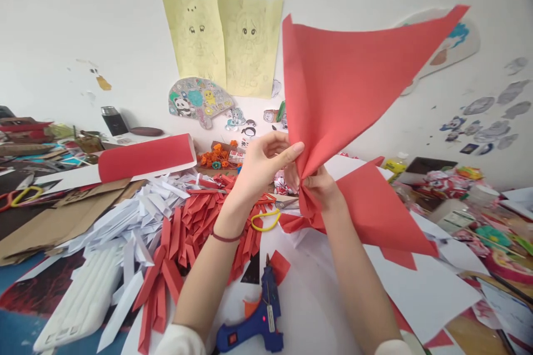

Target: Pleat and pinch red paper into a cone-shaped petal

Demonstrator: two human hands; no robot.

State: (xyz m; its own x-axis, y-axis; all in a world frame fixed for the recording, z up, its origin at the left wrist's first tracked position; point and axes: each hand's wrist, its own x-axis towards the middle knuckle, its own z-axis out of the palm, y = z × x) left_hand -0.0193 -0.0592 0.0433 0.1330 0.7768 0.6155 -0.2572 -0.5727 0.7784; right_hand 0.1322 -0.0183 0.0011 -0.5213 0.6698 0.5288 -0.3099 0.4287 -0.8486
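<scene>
Head view, single frame. Item held: a red paper sheet (350, 77), raised in the centre and upper right of the frame, gathered to a pinched point at its lower end and fanning up and to the right, so its long axis runs from the hands toward the upper right corner. Right hand (318, 186): closed around the gathered point from below, clamped on the paper. Left hand (262, 163): just left of that point, fingers (291, 151) stretched across and pressing on the paper's lower left edge, thumb side not clearly shown; the hold reads as a light pinch on the paper. Both hands touch the sheet at the same place; the right one carries it. A second fold of red paper (383, 211) hangs below and right of the right wrist, whether part of the same sheet cannot be told. Lower centre: a blue glue gun (260, 319) lying on white paper, between the two forearms. Centre: scissors with yellow handles (268, 219), just under the hands. Centre left: a heap of folded red strips (200, 222) beside a heap of folded white strips (125, 216). Upper left: a red paper roll (145, 158). Upper centre: two yellow drawings (222, 39) on the wall. Right edge: mixed craft clutter.
</scene>
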